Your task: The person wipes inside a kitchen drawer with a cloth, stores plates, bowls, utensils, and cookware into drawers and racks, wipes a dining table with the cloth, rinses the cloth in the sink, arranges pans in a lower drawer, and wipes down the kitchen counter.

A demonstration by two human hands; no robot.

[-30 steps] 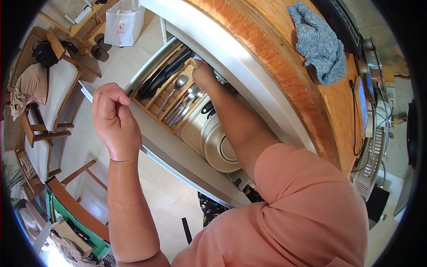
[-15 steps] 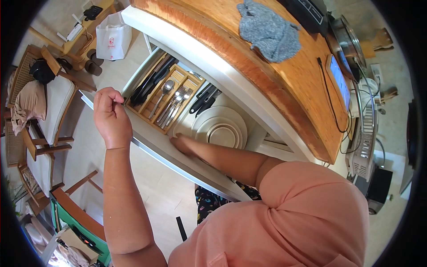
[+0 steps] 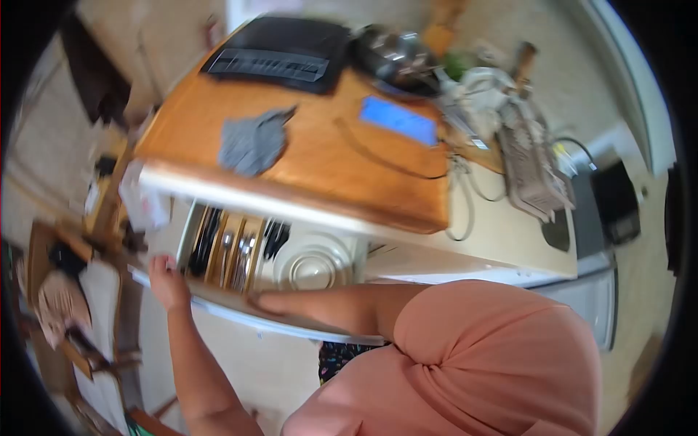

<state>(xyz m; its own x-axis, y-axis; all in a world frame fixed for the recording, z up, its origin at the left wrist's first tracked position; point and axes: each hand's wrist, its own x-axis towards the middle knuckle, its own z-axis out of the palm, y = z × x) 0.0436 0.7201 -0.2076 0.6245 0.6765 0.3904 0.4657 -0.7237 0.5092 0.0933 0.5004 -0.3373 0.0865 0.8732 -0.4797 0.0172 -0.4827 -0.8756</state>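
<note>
One cutlery tray (image 3: 216, 251), long axis near-to-far, lay in an open drawer (image 3: 233, 312), just far-left of the right hand (image 3: 267, 300), the left hand (image 3: 169, 282) less close; fingers too blurred to judge.

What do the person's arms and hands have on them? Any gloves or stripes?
No gloves! The left hand and right hand are both bare. On the right there's a short, plain pinkish-orange sleeve with soft folds and no stripes. The left sleeve isn't showing. It's too blurry to tell about rings.
</note>
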